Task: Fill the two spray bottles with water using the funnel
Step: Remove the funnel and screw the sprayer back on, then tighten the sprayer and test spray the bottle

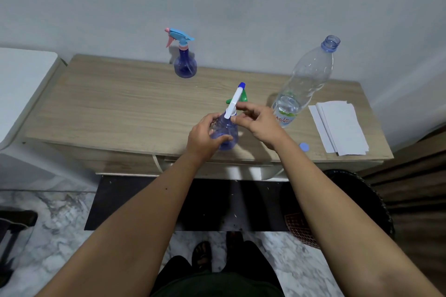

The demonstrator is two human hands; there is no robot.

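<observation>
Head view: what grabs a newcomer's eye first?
Both hands at the table's near edge: the left hand grips a blue spray bottle while the right hand pinches its white trigger head. An uncapped, nearly empty water bottle stands right; a second spray bottle by the wall.

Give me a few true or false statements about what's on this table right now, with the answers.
1. The left hand grips the near spray bottle. True.
2. The water bottle has its cap on. False: its neck is open, and a blue cap lies on the table.
3. The far spray bottle has its trigger head fitted. True.
4. The right hand rests on the papers. False: it is at the near spray bottle's trigger head.
</observation>
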